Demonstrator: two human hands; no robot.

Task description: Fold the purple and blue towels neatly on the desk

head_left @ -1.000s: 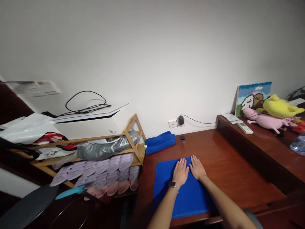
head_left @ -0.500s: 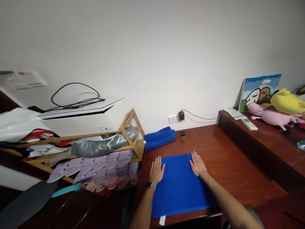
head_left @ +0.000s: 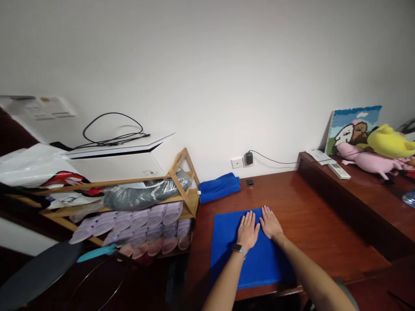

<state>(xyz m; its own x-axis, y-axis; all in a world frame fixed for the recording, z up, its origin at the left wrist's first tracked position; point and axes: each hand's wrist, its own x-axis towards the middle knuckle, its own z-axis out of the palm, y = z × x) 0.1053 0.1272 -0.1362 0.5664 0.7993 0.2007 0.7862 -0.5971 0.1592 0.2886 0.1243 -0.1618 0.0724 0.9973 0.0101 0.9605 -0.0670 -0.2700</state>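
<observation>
Head view: A blue cloth (head_left: 259, 265) lies spread flat on the near part of the reddish-brown worktop (head_left: 301, 207). The left hand (head_left: 248, 233), with a watch (head_left: 239, 248) at the wrist, rests palm down on the cloth's far portion; its fingers are extended, set close together, and grip nothing. The right hand (head_left: 271, 224) lies palm down at the cloth's far right corner, just beside the left hand; its fingers are straight, narrowly spaced, and hold nothing. A folded blue cloth (head_left: 219, 188) is positioned at the worktop's far left corner, near the wooden rack (head_left: 184, 181). A socket cover (head_left: 249, 183) is located to its right.
</observation>
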